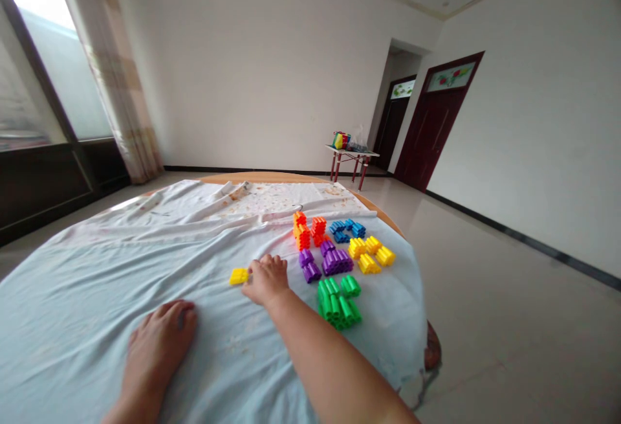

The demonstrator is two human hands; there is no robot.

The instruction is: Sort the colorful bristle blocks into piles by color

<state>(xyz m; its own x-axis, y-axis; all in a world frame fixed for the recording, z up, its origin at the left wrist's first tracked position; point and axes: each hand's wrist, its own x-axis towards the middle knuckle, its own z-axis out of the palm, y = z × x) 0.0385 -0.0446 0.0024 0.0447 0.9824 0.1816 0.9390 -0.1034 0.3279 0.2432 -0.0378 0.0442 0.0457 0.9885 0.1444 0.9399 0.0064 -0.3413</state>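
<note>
My right hand (266, 279) is stretched out over the pale cloth, its fingers curled, fingertips touching a single yellow block (238, 276) that lies apart from the rest. My left hand (160, 343) rests flat on the cloth nearer to me, fingers together, holding nothing. To the right of my right hand lie sorted heaps of plastic blocks: green blocks (338, 303), purple blocks (327, 261), yellow blocks (371, 254), orange-red blocks (308, 228) and blue blocks (346, 230).
The round table (272, 178) is covered by a pale blue cloth (87, 294), rumpled and stained at the far side. The table's edge drops off at right to a tiled floor. A small red-legged table (350, 154) with colourful things stands by dark doors.
</note>
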